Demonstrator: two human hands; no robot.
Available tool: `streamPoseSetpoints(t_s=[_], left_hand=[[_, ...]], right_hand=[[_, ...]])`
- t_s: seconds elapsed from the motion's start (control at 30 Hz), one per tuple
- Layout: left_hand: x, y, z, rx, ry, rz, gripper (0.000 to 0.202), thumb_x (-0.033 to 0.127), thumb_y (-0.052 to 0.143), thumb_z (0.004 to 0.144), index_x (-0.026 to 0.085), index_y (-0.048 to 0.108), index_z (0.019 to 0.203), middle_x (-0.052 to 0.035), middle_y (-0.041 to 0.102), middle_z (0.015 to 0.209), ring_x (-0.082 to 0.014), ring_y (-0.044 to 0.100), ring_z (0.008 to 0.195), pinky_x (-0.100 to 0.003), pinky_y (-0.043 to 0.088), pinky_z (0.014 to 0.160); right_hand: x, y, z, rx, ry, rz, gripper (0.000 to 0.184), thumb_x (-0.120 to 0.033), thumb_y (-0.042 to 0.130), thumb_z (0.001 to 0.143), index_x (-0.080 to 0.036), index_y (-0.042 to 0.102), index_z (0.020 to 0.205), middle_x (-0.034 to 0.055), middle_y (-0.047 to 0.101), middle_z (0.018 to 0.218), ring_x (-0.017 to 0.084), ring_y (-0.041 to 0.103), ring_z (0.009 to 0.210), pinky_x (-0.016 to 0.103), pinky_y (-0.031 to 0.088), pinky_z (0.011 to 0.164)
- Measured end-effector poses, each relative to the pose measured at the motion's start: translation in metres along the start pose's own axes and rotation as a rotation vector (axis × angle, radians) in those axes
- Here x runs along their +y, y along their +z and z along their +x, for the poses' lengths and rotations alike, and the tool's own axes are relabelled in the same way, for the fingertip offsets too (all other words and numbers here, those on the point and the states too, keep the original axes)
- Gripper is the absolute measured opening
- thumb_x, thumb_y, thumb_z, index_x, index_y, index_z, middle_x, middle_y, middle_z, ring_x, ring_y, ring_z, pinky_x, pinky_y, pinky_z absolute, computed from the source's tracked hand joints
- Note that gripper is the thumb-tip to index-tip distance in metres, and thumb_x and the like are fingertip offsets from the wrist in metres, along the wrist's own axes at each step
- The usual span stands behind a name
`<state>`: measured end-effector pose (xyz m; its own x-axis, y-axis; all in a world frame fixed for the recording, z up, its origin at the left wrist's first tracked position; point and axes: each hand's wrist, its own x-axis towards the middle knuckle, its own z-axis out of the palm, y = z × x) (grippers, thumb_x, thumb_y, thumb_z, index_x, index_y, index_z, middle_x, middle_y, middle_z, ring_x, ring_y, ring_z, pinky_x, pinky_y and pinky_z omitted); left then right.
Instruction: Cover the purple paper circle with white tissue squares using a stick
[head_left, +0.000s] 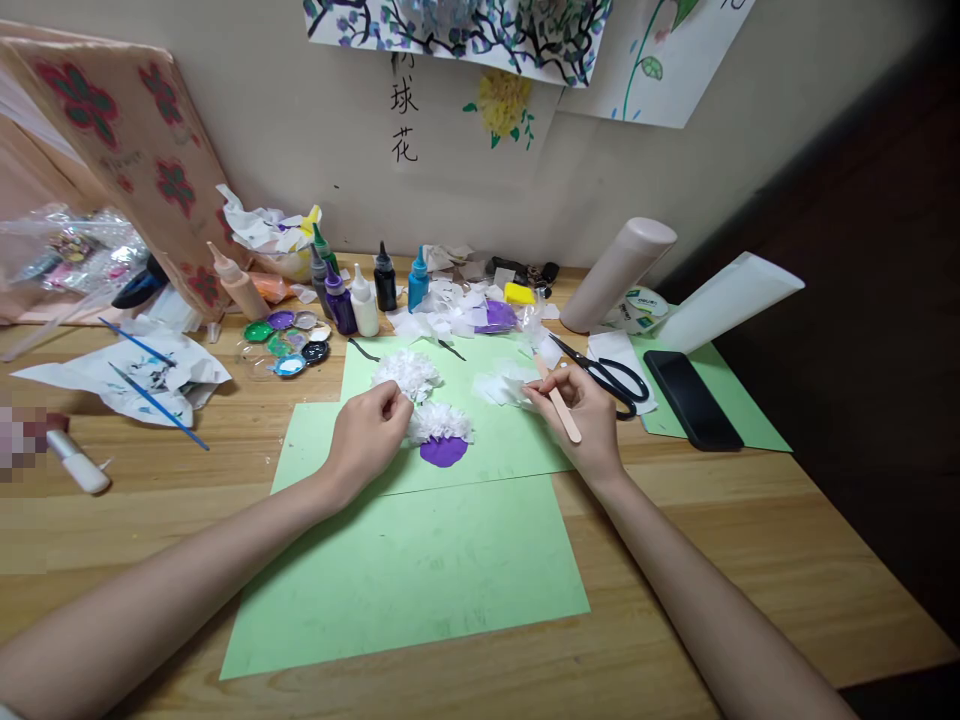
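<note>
My left hand [371,432] rests on a light green sheet [420,560], fingers pinched together beside a purple paper disc [443,451] half covered with white crumpled tissue [441,421]. A second white tissue ball [407,371] lies just above it. My right hand [583,412] is closed round a flat wooden stick [562,408], its tip near a small pile of white tissue squares [501,385].
Black scissors [611,375] and a black phone [691,399] lie right of my right hand. Paint bottles [365,295], a paint palette [289,342], tissue scraps [450,310], brushes [154,400], a glue stick [79,462] and a leaning pink cylinder [619,272] crowd the wooden table's back.
</note>
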<state>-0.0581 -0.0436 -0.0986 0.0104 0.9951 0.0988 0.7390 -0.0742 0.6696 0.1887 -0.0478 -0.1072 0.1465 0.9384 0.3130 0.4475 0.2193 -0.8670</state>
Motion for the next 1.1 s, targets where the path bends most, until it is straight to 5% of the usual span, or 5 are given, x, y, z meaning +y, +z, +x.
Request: streamPoseSetpoints(t_s=[0.3,0.43,0.6,0.9,1.1], left_hand=[[-0.001,0.006,-0.020,-0.008,0.486,0.037,0.034,0.023,0.041,0.078,0.018,0.024,0.049,0.0054,0.027,0.044,-0.0075,0.026,0.043,-0.023,0.022,0.049],[-0.001,0.005,-0.021,-0.024,0.572,-0.001,0.035,0.020,0.041,0.078,0.018,0.022,0.048,0.0056,0.024,0.043,-0.0075,0.023,0.042,-0.023,0.021,0.047],[-0.001,0.005,-0.020,-0.032,0.499,-0.042,0.036,0.022,0.040,0.079,0.018,0.019,0.050,0.0057,0.022,0.044,-0.0074,0.022,0.043,-0.023,0.021,0.048],[-0.001,0.004,-0.011,0.014,0.068,-0.216,0.033,0.022,0.040,0.076,0.019,0.017,0.054,0.0052,0.018,0.051,-0.0077,0.021,0.049,-0.023,0.019,0.048],[0.002,0.006,-0.008,-0.112,-0.006,-0.143,0.031,0.023,0.041,0.074,0.018,0.019,0.052,0.0052,0.021,0.050,-0.0077,0.023,0.050,-0.023,0.020,0.049]], right_hand=[[-0.004,0.004,-0.006,-0.133,-0.042,-0.063,0.009,-0.022,0.061,0.076,-0.020,0.052,0.075,0.0052,0.070,0.085,0.021,0.067,0.086,0.034,0.051,0.078],[-0.007,0.005,-0.007,-0.122,-0.070,-0.055,0.010,-0.025,0.061,0.077,-0.021,0.052,0.075,0.0048,0.070,0.084,0.021,0.068,0.082,0.035,0.051,0.077],[-0.016,0.005,-0.010,-0.044,-0.068,-0.072,0.017,-0.035,0.057,0.083,-0.020,0.057,0.076,0.0034,0.068,0.078,0.018,0.063,0.074,0.031,0.048,0.071],[-0.026,0.039,0.008,-0.478,0.052,0.273,0.043,-0.045,0.037,0.093,-0.017,0.057,0.066,0.0000,0.058,0.057,0.012,0.054,0.056,0.026,0.040,0.058],[-0.023,0.054,0.019,-0.534,0.036,0.256,0.046,-0.048,0.036,0.093,-0.017,0.058,0.066,0.0005,0.057,0.057,0.012,0.052,0.057,0.026,0.039,0.057]])
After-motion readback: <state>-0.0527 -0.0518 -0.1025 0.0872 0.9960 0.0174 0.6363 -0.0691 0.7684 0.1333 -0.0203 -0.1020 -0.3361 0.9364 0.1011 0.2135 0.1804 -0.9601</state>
